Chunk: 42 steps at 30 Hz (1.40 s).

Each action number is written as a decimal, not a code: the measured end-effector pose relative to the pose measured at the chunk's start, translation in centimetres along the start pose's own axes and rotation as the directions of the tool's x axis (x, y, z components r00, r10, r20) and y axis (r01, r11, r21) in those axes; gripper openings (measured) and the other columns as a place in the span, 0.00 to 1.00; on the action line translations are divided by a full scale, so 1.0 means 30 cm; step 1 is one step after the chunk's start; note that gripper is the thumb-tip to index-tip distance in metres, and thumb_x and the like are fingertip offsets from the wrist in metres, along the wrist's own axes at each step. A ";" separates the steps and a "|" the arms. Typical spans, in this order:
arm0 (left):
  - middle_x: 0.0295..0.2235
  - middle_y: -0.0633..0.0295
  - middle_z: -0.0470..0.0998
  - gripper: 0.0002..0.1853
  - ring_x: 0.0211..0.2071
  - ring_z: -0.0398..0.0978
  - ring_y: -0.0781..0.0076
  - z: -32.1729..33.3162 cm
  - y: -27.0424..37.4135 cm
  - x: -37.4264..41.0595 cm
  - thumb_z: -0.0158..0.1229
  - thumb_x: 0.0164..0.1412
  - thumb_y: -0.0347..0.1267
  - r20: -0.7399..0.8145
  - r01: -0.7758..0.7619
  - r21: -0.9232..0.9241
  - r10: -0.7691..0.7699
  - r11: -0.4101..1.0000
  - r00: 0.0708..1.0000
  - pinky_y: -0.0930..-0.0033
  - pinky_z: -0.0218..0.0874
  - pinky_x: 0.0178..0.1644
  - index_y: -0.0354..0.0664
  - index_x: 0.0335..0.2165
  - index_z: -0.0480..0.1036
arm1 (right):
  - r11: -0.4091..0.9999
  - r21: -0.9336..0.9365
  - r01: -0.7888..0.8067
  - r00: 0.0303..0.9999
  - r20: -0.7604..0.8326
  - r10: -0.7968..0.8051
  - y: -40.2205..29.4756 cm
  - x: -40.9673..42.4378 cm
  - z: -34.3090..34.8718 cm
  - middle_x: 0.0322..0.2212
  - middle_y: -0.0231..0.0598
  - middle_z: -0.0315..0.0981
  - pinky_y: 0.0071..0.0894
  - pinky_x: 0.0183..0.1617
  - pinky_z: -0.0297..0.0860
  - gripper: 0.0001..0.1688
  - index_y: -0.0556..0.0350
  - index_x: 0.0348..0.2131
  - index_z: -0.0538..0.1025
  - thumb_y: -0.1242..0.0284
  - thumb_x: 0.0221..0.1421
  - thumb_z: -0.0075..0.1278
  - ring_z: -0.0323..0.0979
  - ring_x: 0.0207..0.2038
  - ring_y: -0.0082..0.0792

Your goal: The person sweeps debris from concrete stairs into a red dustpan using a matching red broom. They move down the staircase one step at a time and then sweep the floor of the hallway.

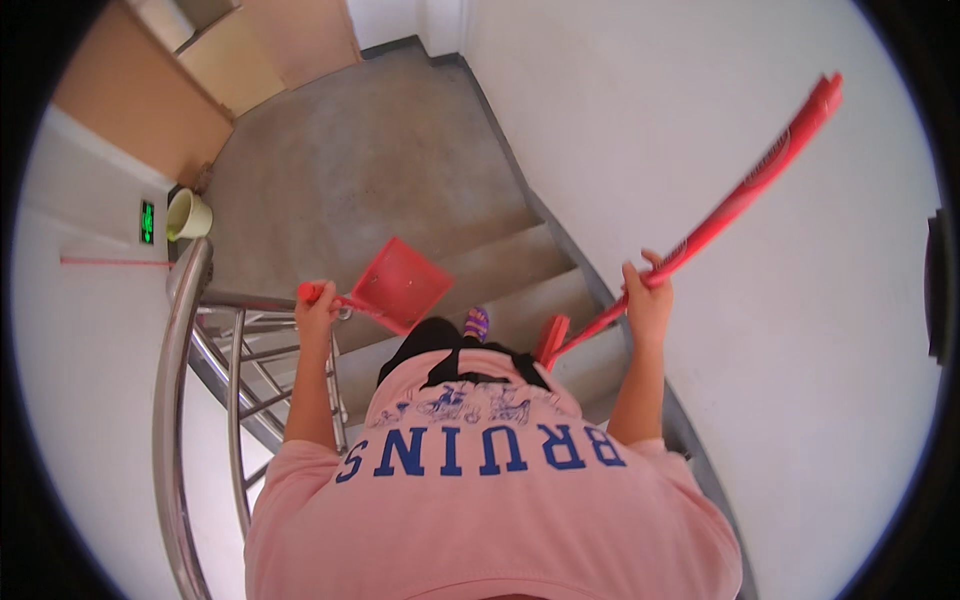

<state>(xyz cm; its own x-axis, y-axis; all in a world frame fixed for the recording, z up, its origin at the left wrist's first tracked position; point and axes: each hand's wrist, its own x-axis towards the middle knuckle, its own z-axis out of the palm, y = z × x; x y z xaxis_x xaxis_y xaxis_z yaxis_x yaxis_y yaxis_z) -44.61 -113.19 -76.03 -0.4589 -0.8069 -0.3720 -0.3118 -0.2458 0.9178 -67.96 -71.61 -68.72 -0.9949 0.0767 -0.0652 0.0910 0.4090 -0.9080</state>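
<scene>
My left hand (319, 305) grips the short handle of a red plastic dustpan (405, 285), whose pan hangs out over the stairs with small bits of debris in it. On the other side my right hand (649, 296) is closed around the red handle of a broom (739, 191). That handle slants up to the right along the wall and bears writing. Down beside my leg is the red broom head (553, 336), partly hidden by my clothing. A foot in a purple sandal (476, 324) stands on a step just ahead.
Concrete steps (525, 251) lead to a grey landing (352, 150). A stainless steel railing (171, 420) curves along the left; a white wall (787, 360) borders the right. On the landing's left side stand a pale bucket (191, 215) and, above it, a lit green sign (147, 223).
</scene>
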 end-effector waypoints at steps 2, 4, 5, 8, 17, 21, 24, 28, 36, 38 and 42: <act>0.26 0.72 0.70 0.09 0.23 0.69 0.85 0.080 -0.025 0.056 0.58 0.55 0.35 0.066 -0.016 0.035 0.014 0.999 0.998 0.80 0.61 0.27 0.49 0.36 0.69 | 0.999 0.041 0.011 1.000 0.000 -0.011 0.030 0.036 0.013 0.17 0.27 0.65 0.22 0.28 0.62 0.24 0.63 0.45 0.69 0.74 0.47 0.55 0.62 0.21 0.18; 0.26 0.72 0.70 0.09 0.22 0.69 0.84 0.189 -0.009 0.118 0.58 0.55 0.36 0.090 -0.009 0.079 0.002 0.997 0.996 0.80 0.61 0.27 0.49 0.35 0.68 | 0.993 0.113 0.022 1.000 -0.007 -0.021 0.089 0.061 0.018 0.17 0.26 0.64 0.21 0.28 0.62 0.24 0.62 0.45 0.69 0.74 0.47 0.55 0.61 0.22 0.17; 0.26 0.72 0.70 0.09 0.22 0.69 0.84 0.234 0.001 0.148 0.58 0.55 0.36 0.105 -0.017 0.078 0.009 0.997 0.994 0.80 0.61 0.27 0.49 0.35 0.68 | 0.992 0.130 0.005 1.000 -0.006 -0.004 0.101 0.061 0.012 0.17 0.25 0.64 0.20 0.28 0.62 0.24 0.62 0.45 0.69 0.74 0.47 0.55 0.61 0.22 0.16; 0.26 0.72 0.69 0.09 0.22 0.69 0.83 0.356 0.021 0.192 0.57 0.56 0.36 0.129 -0.026 0.044 0.020 0.999 0.991 0.80 0.61 0.27 0.49 0.35 0.68 | 0.987 0.161 -0.020 0.999 -0.031 0.025 0.166 0.075 -0.039 0.17 0.24 0.64 0.19 0.29 0.62 0.24 0.62 0.45 0.70 0.74 0.47 0.55 0.61 0.22 0.15; 0.26 0.70 0.70 0.10 0.24 0.71 0.81 0.483 0.157 0.214 0.56 0.56 0.38 0.116 -0.048 -0.062 0.055 0.997 0.992 0.79 0.63 0.28 0.49 0.36 0.68 | 0.975 0.204 -0.084 0.988 -0.107 0.108 0.221 0.198 -0.079 0.17 0.24 0.63 0.19 0.29 0.62 0.23 0.62 0.44 0.70 0.73 0.48 0.56 0.60 0.22 0.16; 0.27 0.69 0.71 0.11 0.26 0.73 0.79 0.504 0.187 0.205 0.56 0.56 0.39 0.112 -0.055 -0.099 0.066 0.994 0.991 0.78 0.63 0.29 0.48 0.37 0.68 | 0.989 0.124 -0.084 0.995 -0.045 0.090 0.227 0.260 -0.036 0.17 0.26 0.64 0.19 0.29 0.62 0.24 0.63 0.45 0.70 0.70 0.49 0.55 0.61 0.22 0.17; 0.27 0.69 0.71 0.12 0.26 0.73 0.78 0.521 0.208 0.210 0.56 0.56 0.39 0.104 -0.066 -0.113 0.078 0.991 0.991 0.77 0.64 0.29 0.48 0.37 0.68 | 0.991 0.098 -0.092 0.996 -0.008 0.093 0.212 0.290 -0.003 0.18 0.27 0.66 0.20 0.29 0.63 0.25 0.63 0.45 0.70 0.69 0.49 0.55 0.62 0.23 0.18; 0.27 0.69 0.70 0.12 0.26 0.72 0.78 0.547 0.223 0.255 0.56 0.57 0.40 0.095 -0.095 -0.135 0.108 0.986 0.990 0.76 0.64 0.30 0.47 0.37 0.67 | 0.982 0.151 -0.117 0.993 0.023 0.115 0.219 0.321 0.024 0.19 0.29 0.68 0.22 0.30 0.64 0.25 0.63 0.46 0.69 0.68 0.50 0.55 0.65 0.24 0.19; 0.26 0.71 0.69 0.12 0.23 0.69 0.82 0.582 0.214 0.353 0.56 0.56 0.41 0.092 -0.139 -0.070 0.146 0.988 0.985 0.79 0.61 0.28 0.48 0.35 0.67 | 0.981 0.120 -0.153 0.988 0.010 0.153 0.219 0.371 0.086 0.18 0.31 0.68 0.22 0.30 0.64 0.26 0.63 0.47 0.69 0.69 0.49 0.55 0.66 0.23 0.20; 0.25 0.71 0.69 0.11 0.22 0.68 0.83 0.571 0.183 0.423 0.56 0.56 0.41 0.076 -0.141 -0.084 0.148 0.986 0.986 0.79 0.61 0.27 0.49 0.35 0.67 | 0.984 0.099 -0.145 0.989 0.005 0.145 0.209 0.392 0.127 0.18 0.31 0.68 0.22 0.30 0.64 0.26 0.63 0.47 0.68 0.69 0.49 0.55 0.66 0.23 0.20; 0.24 0.72 0.68 0.11 0.20 0.67 0.84 0.542 0.152 0.548 0.56 0.56 0.40 0.043 -0.145 -0.094 0.149 0.985 0.988 0.80 0.60 0.26 0.49 0.33 0.67 | 0.993 0.036 -0.112 0.994 -0.018 0.112 0.181 0.440 0.245 0.18 0.32 0.69 0.24 0.29 0.64 0.30 0.65 0.50 0.65 0.69 0.50 0.54 0.66 0.23 0.20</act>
<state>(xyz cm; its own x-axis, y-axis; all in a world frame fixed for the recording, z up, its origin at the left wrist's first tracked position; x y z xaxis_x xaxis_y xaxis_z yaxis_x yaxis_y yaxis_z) -67.10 -118.86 -80.22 -0.5359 -0.8105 -0.2365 -0.1623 -0.1760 0.9709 -80.91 -75.06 -77.56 -0.9775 0.1388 -0.1591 0.1998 0.3649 -0.9093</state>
